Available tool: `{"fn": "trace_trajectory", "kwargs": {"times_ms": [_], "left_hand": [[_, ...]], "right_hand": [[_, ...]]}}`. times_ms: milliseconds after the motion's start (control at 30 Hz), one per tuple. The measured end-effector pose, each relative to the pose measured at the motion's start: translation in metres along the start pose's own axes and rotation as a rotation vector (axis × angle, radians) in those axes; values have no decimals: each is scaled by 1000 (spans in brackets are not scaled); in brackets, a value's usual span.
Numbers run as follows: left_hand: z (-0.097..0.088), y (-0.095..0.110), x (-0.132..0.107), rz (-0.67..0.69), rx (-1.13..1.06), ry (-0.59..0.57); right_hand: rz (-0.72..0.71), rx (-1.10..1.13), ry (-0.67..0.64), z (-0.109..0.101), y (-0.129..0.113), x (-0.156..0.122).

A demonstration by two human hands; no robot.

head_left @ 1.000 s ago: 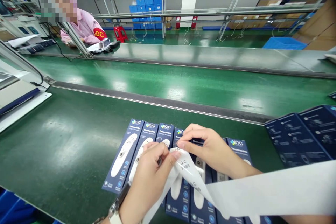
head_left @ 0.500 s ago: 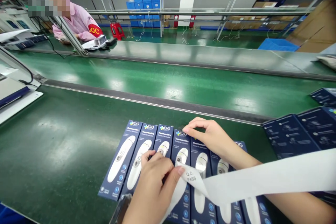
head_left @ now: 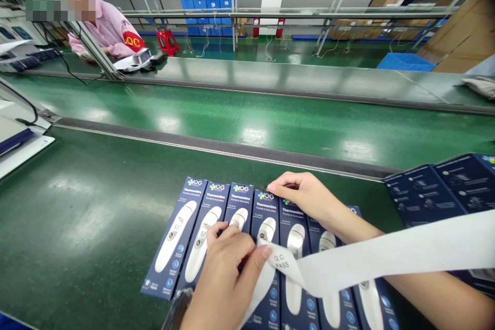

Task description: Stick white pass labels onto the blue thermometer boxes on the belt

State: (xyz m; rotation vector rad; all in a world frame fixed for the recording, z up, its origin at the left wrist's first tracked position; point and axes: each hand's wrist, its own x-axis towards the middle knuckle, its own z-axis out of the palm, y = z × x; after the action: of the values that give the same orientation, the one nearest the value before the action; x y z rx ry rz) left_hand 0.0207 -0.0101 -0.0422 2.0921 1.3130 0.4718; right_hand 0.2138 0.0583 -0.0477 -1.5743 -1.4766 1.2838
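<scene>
Several dark blue thermometer boxes lie face up in a row, side by side, each printed with a white thermometer. My left hand is over the middle boxes, thumb and fingers pinched on a white label strip whose twisted part reads "Q.C. PASS". From there the strip runs right, crossing in front of my right forearm. My right hand is at the top end of the fourth box, fingers closed together with their tips on its upper edge. Whatever may be under those tips is hidden. A dark object partly shows beside my left wrist.
More dark blue boxes stand at the right. A green conveyor belt with a raised dark rail runs beyond the table. A white tray-like item sits at left. Across the belt, a person in pink works at a bench.
My view has shifted slightly, so the background sits a little higher and further left. Both hands keep nearly the same place, and the strip's right part hangs slightly lower against my right forearm.
</scene>
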Motion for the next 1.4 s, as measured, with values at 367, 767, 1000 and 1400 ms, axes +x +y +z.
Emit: {"fn": "trace_trajectory", "kwargs": {"times_ms": [367,767,1000,1400], "left_hand": [[0,0,0,-1,-1,-3],[-1,-1,2,22,-6,23],[2,-1,1,29,-20,33],[-32,15,5,69,-265,150]], "right_hand": [[-111,-164,78,4,4,-1],[-468,-730,214,7,20,-17],[-463,-926,121,9,18,-18],[-279,190,-14,14,-32,-66]]}}
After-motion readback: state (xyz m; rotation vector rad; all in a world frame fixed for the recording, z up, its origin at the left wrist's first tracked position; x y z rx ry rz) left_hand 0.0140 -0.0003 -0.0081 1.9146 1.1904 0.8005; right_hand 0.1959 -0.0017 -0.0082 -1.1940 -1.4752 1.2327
